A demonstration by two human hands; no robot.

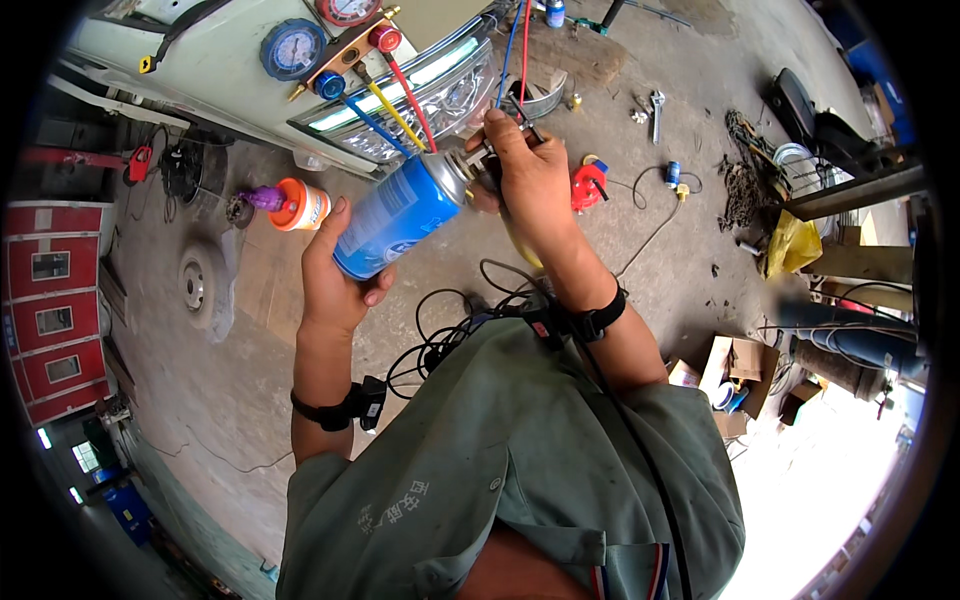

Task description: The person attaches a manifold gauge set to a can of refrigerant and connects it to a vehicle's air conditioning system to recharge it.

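Note:
My left hand (325,275) is wrapped round the lower part of a blue refrigerant can (398,215), tilted with its silver top up and to the right. My right hand (532,180) is closed round a metal can tap (478,160) at the can's top, thumb near its dark T-shaped handle. Part of the tap is hidden by the fingers. A yellow hose (522,250) shows just below the right hand. Beyond the can, a manifold gauge set (348,52) with blue, yellow and red hoses rests against a pale vehicle's front, above its headlight (430,95).
On the concrete floor are an orange-and-white tub (305,207), a wheel (200,285), a wrench (657,117), a small blue can (673,174) and a red fitting (587,188). Black cables (440,325) loop close to my body. Cardboard boxes (740,370) lie right; red cabinets (58,318) stand left.

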